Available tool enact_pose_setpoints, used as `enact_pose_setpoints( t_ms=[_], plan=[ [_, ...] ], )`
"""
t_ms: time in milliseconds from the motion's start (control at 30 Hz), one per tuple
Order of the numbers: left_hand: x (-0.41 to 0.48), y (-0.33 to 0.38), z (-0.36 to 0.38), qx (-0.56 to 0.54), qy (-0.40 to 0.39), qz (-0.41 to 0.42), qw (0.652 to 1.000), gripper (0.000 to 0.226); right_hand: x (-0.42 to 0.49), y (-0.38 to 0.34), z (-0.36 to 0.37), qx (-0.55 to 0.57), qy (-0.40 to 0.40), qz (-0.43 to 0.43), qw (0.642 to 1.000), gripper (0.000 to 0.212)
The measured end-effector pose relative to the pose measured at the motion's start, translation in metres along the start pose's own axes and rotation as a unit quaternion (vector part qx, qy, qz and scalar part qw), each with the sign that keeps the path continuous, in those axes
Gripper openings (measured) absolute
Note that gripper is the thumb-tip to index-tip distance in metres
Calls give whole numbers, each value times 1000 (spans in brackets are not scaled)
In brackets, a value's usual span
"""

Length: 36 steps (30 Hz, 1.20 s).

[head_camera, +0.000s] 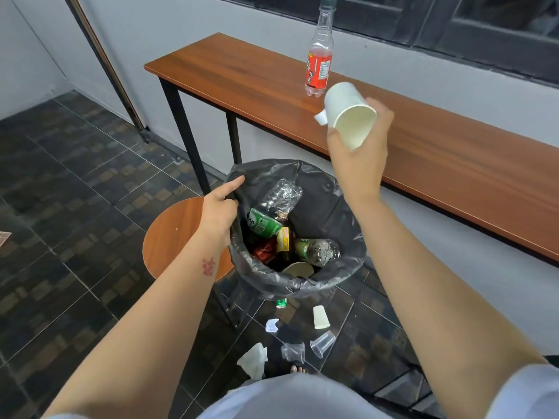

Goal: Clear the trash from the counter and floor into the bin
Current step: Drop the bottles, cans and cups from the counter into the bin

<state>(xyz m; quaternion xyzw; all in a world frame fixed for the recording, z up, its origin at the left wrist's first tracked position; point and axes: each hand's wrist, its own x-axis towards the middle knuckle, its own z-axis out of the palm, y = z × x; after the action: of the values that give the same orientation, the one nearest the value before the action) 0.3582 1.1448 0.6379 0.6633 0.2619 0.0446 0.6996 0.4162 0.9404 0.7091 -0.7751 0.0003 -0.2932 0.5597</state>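
My right hand (pixel 360 158) holds a white paper cup (pixel 348 113) tilted, mouth toward me, above the counter's front edge and up right of the bin. My left hand (pixel 219 208) grips the black liner at the left rim of the bin (pixel 341 270), which I hold raised. Inside lie crushed plastic bottles (pixel 273 208), a can and a paper cup. A bottle with a red label (pixel 319 60) stands on the wooden counter (pixel 438 164). On the floor under the bin lie a white paper cup (pixel 320 317), two clear plastic cups (pixel 323 343), crumpled tissues (pixel 254 359) and a green can (pixel 281 303).
A round wooden stool (pixel 175 237) stands left of the bin, under my left forearm. The counter runs along a grey wall below a dark window. Dark tiled floor spreads to the left. My bare toes (pixel 298 369) show near the clear cups.
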Motion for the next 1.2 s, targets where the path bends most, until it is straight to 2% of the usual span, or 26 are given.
enact_pose_setpoints(
  t_ms=[300,533,767,867,900,967,1067,1200],
  plan=[
    [19,2,-43,7,34,31,999,62,-45,14,34,-73,-178,-119,974,75],
    [45,-3,-75,23,49,37,998,61,-69,43,55,-182,-305,-107,929,75],
    [62,-2,-88,194,54,100,974,56,-69,58,72,-283,-394,-114,867,75],
    [65,-1,-87,213,57,105,970,49,-67,65,75,-319,-424,-111,840,67],
    [63,0,-86,205,54,99,972,48,-67,66,75,-323,-420,-115,840,63],
    [61,1,-84,185,51,89,977,46,-63,64,74,-300,-370,-143,868,54],
    [60,2,-83,175,50,90,979,45,-46,56,75,-225,-239,-193,925,43],
    [63,1,-84,172,52,92,979,43,-1,43,82,-193,-88,-208,955,36]
  ],
)
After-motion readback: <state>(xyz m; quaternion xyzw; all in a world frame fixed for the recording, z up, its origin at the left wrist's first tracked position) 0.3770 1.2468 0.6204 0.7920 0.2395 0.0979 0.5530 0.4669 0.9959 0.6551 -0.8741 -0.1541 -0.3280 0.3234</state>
